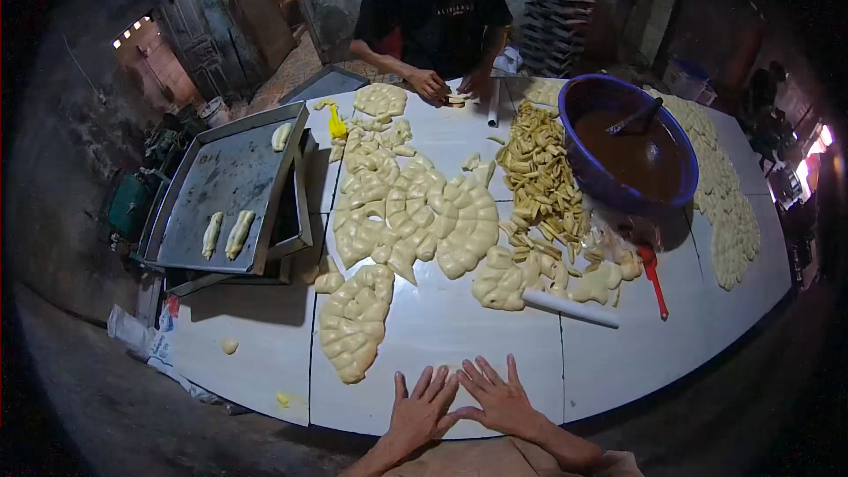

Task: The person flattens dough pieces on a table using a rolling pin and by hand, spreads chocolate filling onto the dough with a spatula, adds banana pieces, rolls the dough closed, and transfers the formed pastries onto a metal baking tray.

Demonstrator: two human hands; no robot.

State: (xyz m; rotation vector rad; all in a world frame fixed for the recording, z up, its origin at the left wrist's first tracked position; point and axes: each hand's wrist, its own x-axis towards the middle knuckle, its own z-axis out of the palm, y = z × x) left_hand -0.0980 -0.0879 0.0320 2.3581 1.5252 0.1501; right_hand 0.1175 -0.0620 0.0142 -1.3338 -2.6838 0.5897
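My left hand (423,408) and my right hand (495,399) lie spread at the near edge of the white tiled table (636,353), thumbs close together. A small pale patch, perhaps dough, shows between their fingertips; anything under the palms is hidden. A lobed mass of dough (355,325) lies beyond my left hand. A white rolling rod (570,307) lies beyond my right hand beside more dough (496,281). A large dough cluster (465,223) spreads across the middle.
Stacked metal trays (212,185) hold several shaped pieces at left. A purple basin (583,146) of brown liquid, sliced yellow pieces (534,163), a red tool (651,269), a yellow tool (336,124) and more dough (724,203) are on the table. A co-worker (431,9) works opposite.
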